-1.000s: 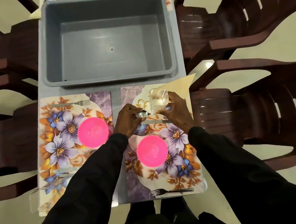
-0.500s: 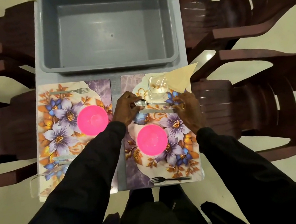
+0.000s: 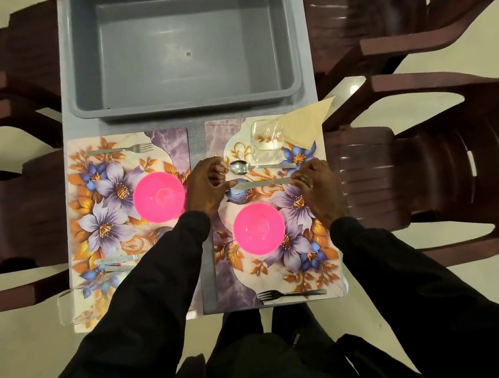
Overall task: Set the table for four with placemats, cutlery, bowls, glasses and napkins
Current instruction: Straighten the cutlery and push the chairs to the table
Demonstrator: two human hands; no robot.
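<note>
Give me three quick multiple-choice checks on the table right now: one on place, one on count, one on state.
1. Where is the napkin?
A) on a chair
B) at the far right corner of the right placemat
C) on the floor
2. How many pink bowls are in view?
A) one
B) four
C) two
3. The grey tub is:
A) empty
B) full of cutlery
C) upside down

Answers:
1. B, it lies beside the glass.
2. C, one sits left and one right.
3. A, its bare floor shows.
</note>
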